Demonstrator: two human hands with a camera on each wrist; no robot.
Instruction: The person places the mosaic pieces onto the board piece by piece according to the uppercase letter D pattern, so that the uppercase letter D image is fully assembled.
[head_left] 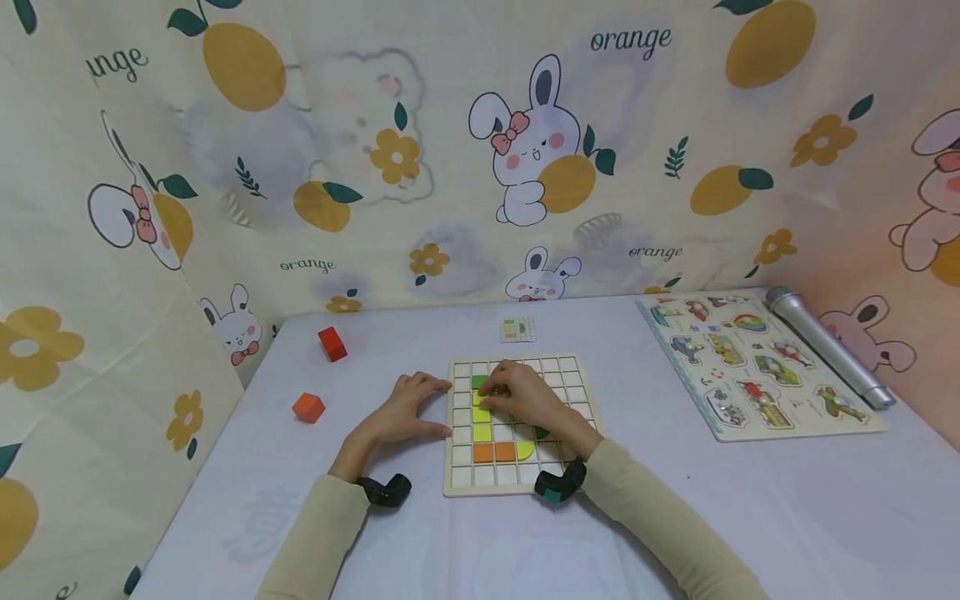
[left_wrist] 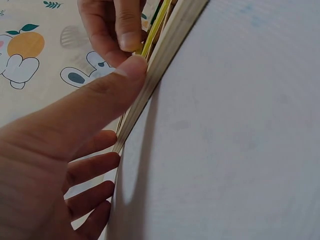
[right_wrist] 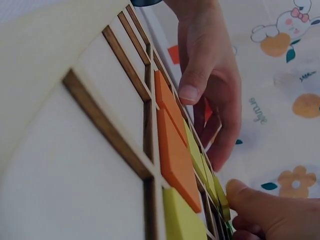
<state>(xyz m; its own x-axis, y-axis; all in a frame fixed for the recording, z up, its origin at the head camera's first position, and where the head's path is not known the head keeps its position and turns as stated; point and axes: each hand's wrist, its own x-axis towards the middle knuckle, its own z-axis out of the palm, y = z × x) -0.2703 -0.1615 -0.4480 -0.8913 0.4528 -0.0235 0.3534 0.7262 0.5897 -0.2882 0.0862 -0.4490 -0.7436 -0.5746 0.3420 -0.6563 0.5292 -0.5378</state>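
A wooden grid board (head_left: 517, 490) lies in front of me. My left hand (head_left: 405, 412) rests at its left side, thumb and fingers spread along the edge, as the left wrist view also shows. My right hand (head_left: 525, 396) pinches a thin yellow tile (right_wrist: 222, 198) low over the board's left column. Below it sits a yellow tile (head_left: 482, 433), with a green tile (head_left: 480, 381) above. Two orange tiles, the left orange tile (head_left: 483, 453) among them, lie beside a rounded yellow tile (head_left: 526, 451). A dark green piece (head_left: 541, 432) is partly hidden by my right wrist.
Behind the board lies a small pattern card (head_left: 517, 330). A red block (head_left: 332, 343) and an orange block (head_left: 308, 407) stand to the left. At the right are a picture puzzle board (head_left: 720, 429) and a silver cylinder (head_left: 828, 346). Printed cloth hangs behind and beside the table.
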